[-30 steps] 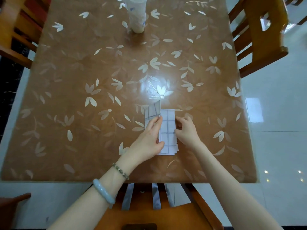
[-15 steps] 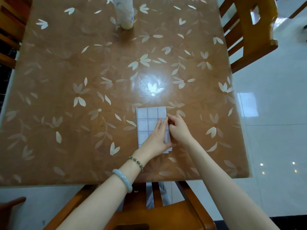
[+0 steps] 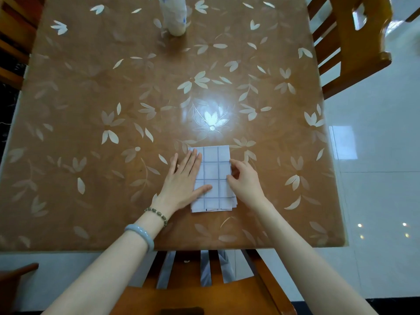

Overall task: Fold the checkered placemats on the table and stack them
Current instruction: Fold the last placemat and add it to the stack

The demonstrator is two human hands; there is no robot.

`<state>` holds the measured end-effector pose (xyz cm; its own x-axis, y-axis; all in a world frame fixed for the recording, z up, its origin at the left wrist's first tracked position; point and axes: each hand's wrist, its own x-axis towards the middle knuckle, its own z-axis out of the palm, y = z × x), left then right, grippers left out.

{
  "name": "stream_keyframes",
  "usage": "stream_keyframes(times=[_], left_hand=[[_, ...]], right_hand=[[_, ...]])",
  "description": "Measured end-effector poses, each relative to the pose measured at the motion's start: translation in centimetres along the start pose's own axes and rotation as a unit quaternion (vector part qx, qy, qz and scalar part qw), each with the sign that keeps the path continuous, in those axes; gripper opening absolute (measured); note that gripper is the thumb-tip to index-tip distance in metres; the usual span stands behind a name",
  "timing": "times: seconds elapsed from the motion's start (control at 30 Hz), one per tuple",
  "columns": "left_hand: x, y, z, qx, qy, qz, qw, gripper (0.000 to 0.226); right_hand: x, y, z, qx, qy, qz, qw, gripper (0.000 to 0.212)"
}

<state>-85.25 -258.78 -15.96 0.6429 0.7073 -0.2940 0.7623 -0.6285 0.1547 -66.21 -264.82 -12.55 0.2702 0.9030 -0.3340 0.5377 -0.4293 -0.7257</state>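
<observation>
Our left hand (image 3: pixel 183 181) lies flat, pressing the folded white, grey-checked cloth placemat (image 3: pixel 216 173) on the near side of the brown flowered surface (image 3: pixel 113 87), probably to set the crease. Our right hand (image 3: pixel 245 184) pinches its right edge, seemingly aligning layers.

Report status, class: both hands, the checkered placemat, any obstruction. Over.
Left hand flat, pressing the folded placemat. Right hand pinching its right edge. White container at far edge, well clear.

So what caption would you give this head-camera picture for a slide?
Head view: left hand presses a folded checkered placemat flat while right hand pinches its edge.
</observation>
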Motion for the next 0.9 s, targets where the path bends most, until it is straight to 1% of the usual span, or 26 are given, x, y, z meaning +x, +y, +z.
stream_keyframes(times=[0.03, 0.07, 0.1, 0.13, 0.17, 0.2, 0.23, 0.27, 0.33, 0.43, 0.5, 0.6, 0.7, 0.9], left_hand=[[0.1, 0.1, 0.2, 0.005, 0.002, -0.003, 1.000, 0.094], [0.2, 0.1, 0.4, 0.011, 0.006, -0.004, 1.000, 0.095], [0.2, 0.2, 0.5, 0.015, 0.009, -0.006, 1.000, 0.095], [0.2, 0.3, 0.6, 0.017, 0.009, -0.007, 1.000, 0.095], [0.2, 0.3, 0.7, 0.019, 0.010, -0.009, 1.000, 0.095], [0.2, 0.3, 0.8, 0.021, 0.011, -0.010, 1.000, 0.094], [0.2, 0.4, 0.8, 0.025, 0.013, -0.010, 1.000, 0.094], [0.2, 0.4, 0.9, 0.029, 0.013, -0.011, 0.999, 0.094], [0.2, 0.3, 1.1, 0.039, 0.017, -0.011, 0.999, 0.095], [0.3, 0.1, 1.2, 0.042, 0.027, -0.009, 0.999, 0.095], [0.2, 0.2, 1.3, 0.038, 0.038, -0.009, 0.999, 0.091], [0.4, 0.4, 1.0, 0.006, 0.074, -0.019, 0.997, 0.078], [1.3, 0.6, 0.3, -0.014, 0.100, -0.034, 0.994, 0.072], [2.1, 0.0, 0.9, 0.033, 0.057, -0.031, 0.997, 0.075]], right_hand=[[-0.1, 0.0, 0.0, -0.009, 0.002, -0.003, 1.000, 0.045], [-0.2, 0.2, 0.1, -0.045, 0.024, -0.026, 0.998, 0.048], [-0.2, 0.4, 0.2, -0.120, 0.060, -0.072, 0.988, 0.049], [-0.2, 0.7, 0.5, -0.213, 0.086, -0.126, 0.965, 0.047], [-0.1, 0.9, 0.9, -0.289, 0.084, -0.171, 0.938, 0.045], [0.0, 1.3, 1.3, -0.340, 0.064, -0.206, 0.915, 0.046], [0.1, 1.8, 1.8, -0.376, 0.039, -0.225, 0.898, 0.050], [0.1, 2.3, 2.0, -0.395, 0.013, -0.224, 0.891, 0.055], [0.5, 3.6, 2.2, -0.418, -0.030, -0.191, 0.888, 0.065], [0.5, 3.9, 2.1, -0.419, -0.056, -0.166, 0.891, 0.072], [0.5, 3.3, 1.9, -0.408, -0.043, -0.169, 0.896, 0.071], [1.4, 2.0, 1.7, -0.397, -0.003, -0.179, 0.900, 0.062], [2.7, 1.5, 1.9, -0.395, -0.001, -0.163, 0.904, 0.062], [3.3, 2.4, 2.7, -0.400, -0.019, -0.146, 0.904, 0.067]])
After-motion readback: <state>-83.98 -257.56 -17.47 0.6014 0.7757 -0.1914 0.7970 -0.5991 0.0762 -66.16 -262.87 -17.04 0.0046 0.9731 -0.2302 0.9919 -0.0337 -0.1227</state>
